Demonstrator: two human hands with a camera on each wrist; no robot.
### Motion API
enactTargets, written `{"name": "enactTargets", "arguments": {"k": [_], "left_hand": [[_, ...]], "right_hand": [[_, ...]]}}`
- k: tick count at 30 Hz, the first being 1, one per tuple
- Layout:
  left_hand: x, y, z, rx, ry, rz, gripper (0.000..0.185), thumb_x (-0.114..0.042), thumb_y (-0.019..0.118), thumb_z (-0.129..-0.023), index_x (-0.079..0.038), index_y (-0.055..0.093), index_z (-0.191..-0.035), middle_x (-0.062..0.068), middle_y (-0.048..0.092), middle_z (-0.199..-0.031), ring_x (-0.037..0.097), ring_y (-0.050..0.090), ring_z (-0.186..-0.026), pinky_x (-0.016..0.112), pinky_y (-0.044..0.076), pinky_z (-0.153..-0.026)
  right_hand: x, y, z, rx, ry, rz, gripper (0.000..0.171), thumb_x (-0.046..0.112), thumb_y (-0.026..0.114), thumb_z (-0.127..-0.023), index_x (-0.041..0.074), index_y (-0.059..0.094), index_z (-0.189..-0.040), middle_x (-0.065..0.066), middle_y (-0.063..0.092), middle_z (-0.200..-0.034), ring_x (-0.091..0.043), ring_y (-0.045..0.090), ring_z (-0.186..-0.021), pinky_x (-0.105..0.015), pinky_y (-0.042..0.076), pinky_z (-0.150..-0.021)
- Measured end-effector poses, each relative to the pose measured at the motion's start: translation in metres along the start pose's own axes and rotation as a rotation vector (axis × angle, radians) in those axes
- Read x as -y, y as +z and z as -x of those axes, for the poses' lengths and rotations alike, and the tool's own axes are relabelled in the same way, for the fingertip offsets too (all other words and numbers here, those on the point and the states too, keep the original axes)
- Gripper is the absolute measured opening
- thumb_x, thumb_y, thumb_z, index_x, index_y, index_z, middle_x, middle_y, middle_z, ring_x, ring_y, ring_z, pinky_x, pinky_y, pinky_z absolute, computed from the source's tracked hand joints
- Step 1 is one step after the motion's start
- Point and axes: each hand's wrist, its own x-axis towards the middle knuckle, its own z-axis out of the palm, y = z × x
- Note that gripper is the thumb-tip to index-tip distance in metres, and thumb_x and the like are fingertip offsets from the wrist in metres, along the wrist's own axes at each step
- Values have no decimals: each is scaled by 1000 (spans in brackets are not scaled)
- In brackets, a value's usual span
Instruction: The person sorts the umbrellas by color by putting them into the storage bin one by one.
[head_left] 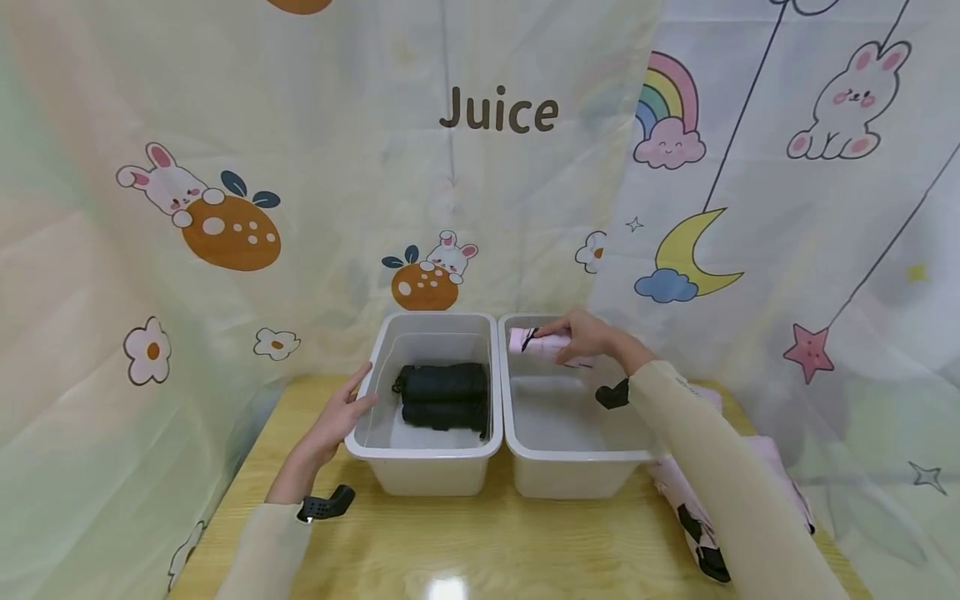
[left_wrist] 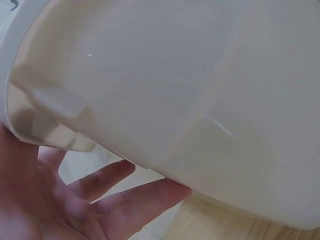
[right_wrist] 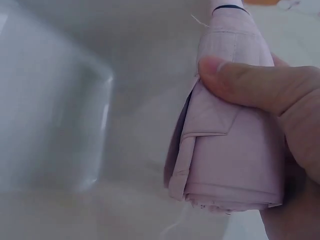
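Observation:
My right hand (head_left: 588, 335) grips a rolled pink cloth bundle (right_wrist: 230, 155) inside the right bin (head_left: 581, 457), near its back wall. In the right wrist view the thumb presses across the roll, which shows stitched seams, a folded flap and a thin black band at its narrower end. My left hand (head_left: 337, 418) holds the left bin (head_left: 427, 454) at its outer left side, thumb over the rim. The left wrist view shows fingertips (left_wrist: 175, 190) against the bin's outer wall. Two black rolled bundles (head_left: 442, 396) lie side by side in the left bin.
More pink cloth bundles (head_left: 768, 458) with black patches lie on the wooden table (head_left: 375, 542) right of the bins, partly hidden by my right sleeve (head_left: 720, 475). The bins stand side by side, rims close together. A printed curtain (head_left: 337, 192) hangs behind.

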Motion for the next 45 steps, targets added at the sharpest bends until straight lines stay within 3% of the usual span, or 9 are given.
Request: {"name": "enactTargets", "arguments": {"k": [6,10,13,17,20,26,34,39,45], "left_hand": [[0,-3,2,22,-9,35,65,-20,49,-104,-26,13,-158,34,28,-148,53,46,-120,55,50,-82],[4,-6,0,-12,6,19,64,-21,50,-103,-27,16,-157,33,32,-146,51,48,-118,52,52,-80],[11,-5,3,-22,-3,15,64,-21,50,-102,-26,17,-157,32,32,-146,50,48,-118,52,52,-79],[20,1,11,7,-43,26,65,-20,50,-102,-24,17,-157,32,31,-148,50,47,-120,51,52,-80],[22,3,10,1,-48,20,65,-19,51,-102,-24,18,-157,32,33,-146,50,48,-119,50,53,-79],[10,2,-5,-28,-14,15,64,-19,52,-101,-30,22,-156,31,35,-145,49,49,-118,50,53,-78],[2,1,-4,-21,-29,39,66,-18,52,-101,-31,19,-157,29,29,-150,49,47,-120,51,52,-78],[5,-1,-5,-14,-12,40,66,-19,51,-101,-31,18,-157,27,26,-152,48,45,-122,50,52,-80],[7,0,-7,-15,-25,39,65,-18,51,-102,-30,18,-157,26,26,-152,49,44,-123,50,52,-79]], "right_hand": [[-25,18,-14,4,98,140,55,16,86,-72,29,70,-123,0,63,-126,-17,52,-90,-33,42,-78],[-32,33,-22,25,81,110,53,7,84,-71,24,72,-120,-3,65,-117,-19,50,-87,-33,42,-76],[-39,52,-24,44,127,86,53,4,83,-70,28,74,-116,-1,63,-114,-19,49,-90,-33,42,-78],[-51,76,-18,69,183,109,53,2,84,-66,32,76,-109,5,64,-111,-18,49,-87,-31,42,-74],[-57,85,-17,74,153,69,53,-2,84,-64,26,77,-109,5,66,-111,-18,49,-86,-30,43,-72],[-68,82,-28,-6,42,-42,54,-9,83,-60,10,76,-110,-3,70,-110,-17,52,-90,-29,43,-80],[-66,74,-34,41,31,-86,67,-10,81,-61,1,66,-124,-12,66,-119,-18,53,-91,-30,43,-82],[-63,74,-36,29,16,-47,72,-11,79,-60,7,65,-128,-8,67,-114,-18,52,-86,-29,43,-78],[-72,76,-43,57,86,-71,68,-12,80,-62,16,70,-124,-1,67,-110,-19,52,-89,-30,45,-79]]}}
